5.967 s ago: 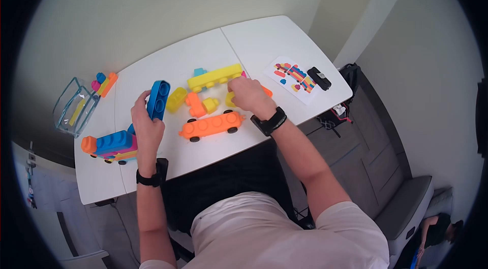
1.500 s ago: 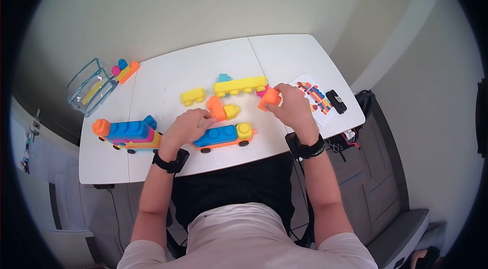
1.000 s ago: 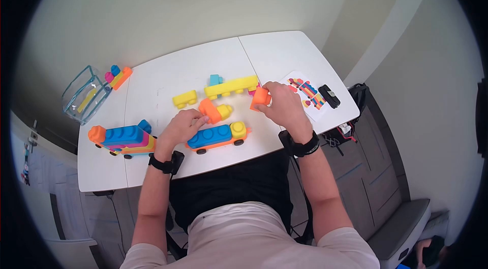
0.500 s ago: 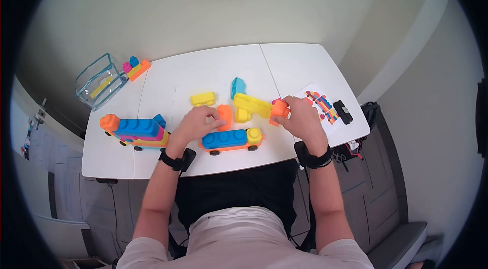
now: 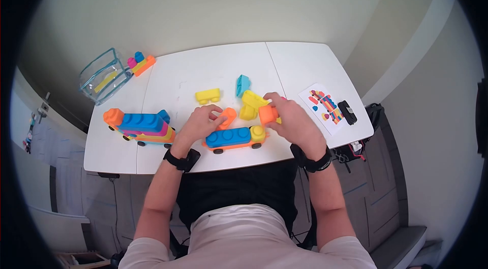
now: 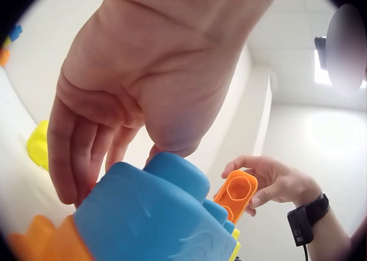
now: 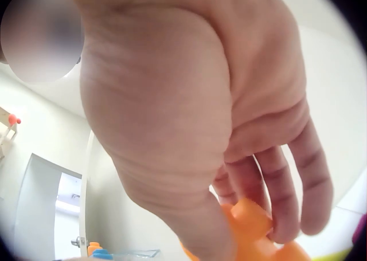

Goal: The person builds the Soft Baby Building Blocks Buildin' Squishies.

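Observation:
In the head view my left hand [image 5: 198, 125] pinches an upright orange block [image 5: 228, 116] behind an orange wheeled base that carries a long blue block [image 5: 229, 137] and a small yellow block [image 5: 257, 133]. My right hand [image 5: 300, 125] grips another orange block [image 5: 267, 115] above the base's right end, in front of yellow blocks [image 5: 249, 109]. The left wrist view shows the blue block [image 6: 149, 215] below my left hand [image 6: 143, 72], hiding most of what it pinches. In the right wrist view, the orange block [image 7: 252, 226] is between my right thumb and fingers.
A built block vehicle [image 5: 145, 124] stands at the left. Behind it are a clear case [image 5: 105, 77] and a small block stack [image 5: 144, 66]. A yellow block [image 5: 208, 96] and teal block [image 5: 243, 86] lie farther back; a picture sheet [image 5: 317, 104] and black object [image 5: 347, 112] lie right.
The blue block has gone from my left hand onto the orange base, with a yellow block beside it. My right hand has taken an orange block and moved left; the long yellow block has turned.

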The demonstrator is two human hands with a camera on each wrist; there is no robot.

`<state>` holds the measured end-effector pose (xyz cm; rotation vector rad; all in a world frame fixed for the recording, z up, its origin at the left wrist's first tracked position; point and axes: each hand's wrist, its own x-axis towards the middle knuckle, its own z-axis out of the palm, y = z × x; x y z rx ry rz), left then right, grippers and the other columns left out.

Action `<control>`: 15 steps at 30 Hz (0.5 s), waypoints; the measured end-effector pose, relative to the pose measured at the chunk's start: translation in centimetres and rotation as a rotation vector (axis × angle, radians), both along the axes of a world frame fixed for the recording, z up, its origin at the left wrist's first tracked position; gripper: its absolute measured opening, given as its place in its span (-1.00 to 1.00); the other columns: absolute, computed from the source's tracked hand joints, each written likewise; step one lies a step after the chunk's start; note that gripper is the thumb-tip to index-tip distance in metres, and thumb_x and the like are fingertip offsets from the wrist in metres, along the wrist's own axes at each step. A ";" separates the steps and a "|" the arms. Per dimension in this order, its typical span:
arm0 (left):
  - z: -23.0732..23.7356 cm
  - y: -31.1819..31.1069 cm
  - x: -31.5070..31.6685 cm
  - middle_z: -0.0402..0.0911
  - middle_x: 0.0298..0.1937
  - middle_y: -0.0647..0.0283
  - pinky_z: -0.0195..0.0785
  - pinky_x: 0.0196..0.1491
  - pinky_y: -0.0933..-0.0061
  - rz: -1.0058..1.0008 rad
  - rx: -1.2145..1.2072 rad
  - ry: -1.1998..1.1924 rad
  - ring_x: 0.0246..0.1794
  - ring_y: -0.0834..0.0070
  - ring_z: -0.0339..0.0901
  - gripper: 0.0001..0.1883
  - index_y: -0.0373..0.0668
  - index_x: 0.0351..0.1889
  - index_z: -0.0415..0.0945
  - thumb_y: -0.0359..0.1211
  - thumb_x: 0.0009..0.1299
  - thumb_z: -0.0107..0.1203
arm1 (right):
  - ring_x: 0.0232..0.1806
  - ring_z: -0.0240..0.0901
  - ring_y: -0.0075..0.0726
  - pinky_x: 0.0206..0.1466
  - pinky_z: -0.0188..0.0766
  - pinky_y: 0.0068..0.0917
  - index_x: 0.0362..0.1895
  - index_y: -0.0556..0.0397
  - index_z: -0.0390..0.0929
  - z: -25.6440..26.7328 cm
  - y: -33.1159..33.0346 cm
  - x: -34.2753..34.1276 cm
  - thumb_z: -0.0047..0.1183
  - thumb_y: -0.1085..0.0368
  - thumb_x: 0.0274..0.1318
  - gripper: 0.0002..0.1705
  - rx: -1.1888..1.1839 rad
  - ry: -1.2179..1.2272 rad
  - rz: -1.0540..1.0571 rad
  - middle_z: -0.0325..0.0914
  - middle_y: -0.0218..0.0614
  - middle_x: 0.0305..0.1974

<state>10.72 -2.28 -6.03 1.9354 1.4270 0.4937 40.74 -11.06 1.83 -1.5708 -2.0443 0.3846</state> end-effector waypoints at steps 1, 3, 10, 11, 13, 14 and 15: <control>0.1 0.0 -0.2 0.89 -0.04 0.01 0.74 -0.09 0.31 -0.014 0.019 -0.008 -0.16 0.19 0.90 -0.47 -0.32 0.25 0.71 -0.10 0.51 0.47 | 0.08 0.73 0.22 0.14 0.65 0.00 0.32 0.04 0.63 -0.1 -0.2 -0.4 0.49 0.38 0.16 -0.38 -0.017 -0.048 0.028 0.78 0.01 -0.01; 0.3 -0.1 -0.4 0.89 0.00 -0.03 0.74 -0.09 0.30 -0.027 0.040 -0.016 -0.16 0.17 0.90 -0.47 -0.33 0.28 0.70 -0.12 0.53 0.45 | 0.13 0.71 0.19 0.15 0.65 0.01 0.34 0.01 0.62 -0.2 -0.8 -1.4 0.47 0.41 0.16 -0.37 -0.031 -0.097 0.055 0.76 -0.01 0.04; 6.0 -3.1 -1.4 0.84 0.12 -0.08 0.70 0.07 0.21 -0.099 0.329 -0.063 -0.02 0.10 0.85 -0.65 -0.32 0.33 0.66 -0.35 0.68 0.21 | 0.23 0.56 0.04 0.25 0.62 -0.09 0.46 0.06 0.58 -0.1 -2.8 -3.6 0.39 0.40 0.14 -0.26 0.164 -0.317 0.106 0.62 -0.12 0.10; 6.9 -3.6 -1.6 0.84 0.12 -0.07 0.67 0.12 0.17 -0.163 0.281 -0.062 0.01 0.07 0.82 -0.67 -0.31 0.33 0.66 -0.41 0.69 0.17 | 0.22 0.56 0.06 0.25 0.60 -0.07 0.48 0.09 0.57 0.1 -2.9 -3.9 0.38 0.41 0.13 -0.24 0.175 -0.325 0.108 0.61 -0.12 0.09; 6.6 -3.9 -2.4 0.83 0.11 -0.08 0.64 0.15 0.16 -0.279 0.307 -0.062 0.02 0.03 0.80 -0.68 -0.30 0.34 0.65 -0.43 0.69 0.13 | 0.22 0.55 0.05 0.25 0.58 -0.05 0.45 0.12 0.59 -0.9 -2.4 -4.3 0.38 0.41 0.13 -0.26 0.175 -0.295 0.122 0.61 -0.12 0.07; 6.5 -4.1 -2.8 0.83 0.11 -0.09 0.62 0.18 0.14 -0.394 0.330 -0.061 0.04 -0.01 0.77 -0.67 -0.29 0.35 0.65 -0.46 0.70 0.09 | 0.22 0.54 0.05 0.25 0.56 -0.02 0.42 0.15 0.60 -1.3 -2.3 -4.5 0.38 0.42 0.12 -0.29 0.175 -0.265 0.137 0.61 -0.13 0.06; 6.4 -4.4 -2.9 0.83 0.11 -0.09 0.62 0.18 0.14 -0.388 0.330 -0.060 0.04 -0.01 0.77 -0.67 -0.29 0.35 0.65 -0.46 0.70 0.09 | 0.22 0.54 0.05 0.25 0.56 -0.02 0.42 0.15 0.60 -1.4 -2.2 -4.8 0.38 0.42 0.12 -0.29 0.175 -0.265 0.143 0.61 -0.13 0.06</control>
